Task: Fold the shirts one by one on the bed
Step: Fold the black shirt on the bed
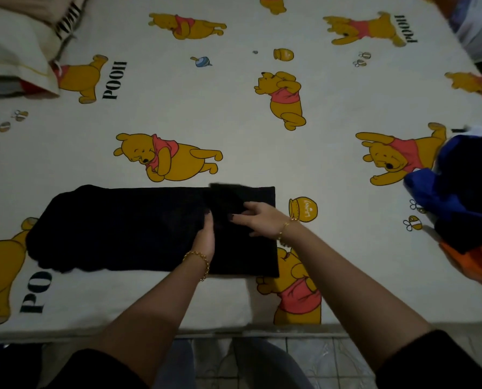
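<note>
Head view: a person stands at the near edge of a bed (234,113), both bare forearms reaching up from the bottom of the frame.
Black shirt: the black shirt (122,228) lies flat as a long band across the lower middle of the frame. Its rumpled end is at lower left and its squared end is right of centre, just beside a printed honey pot.
Left hand: the left hand (204,240) rests palm down near the band's middle, its fingers (207,223) straight, together and pointing toward the top of the frame. The cloth lies under them, ungripped.
Right hand: the right hand (258,217) lies on the shirt's squared end, its fingers (241,217) stretched leftward almost to the left fingertips, with the thumb spread apart above them. A blurred flap of cloth shows just above the thumb. Against the dark fabric, it cannot be told whether the fingers pinch it or only press it.
Bracelets: a gold chain circles the left wrist (199,261), and another circles the right wrist (286,227).
Pile of clothes: a pile of clothes (464,192) in blue, black and orange is heaped at the right edge, well apart from the shirt.
Pillow: a pale pillow (12,46) sits in the upper left corner.
Sheet: cream cloth printed with yellow bears in red tops.
Floor: pale tiles (304,357) show along the bottom edge.
</note>
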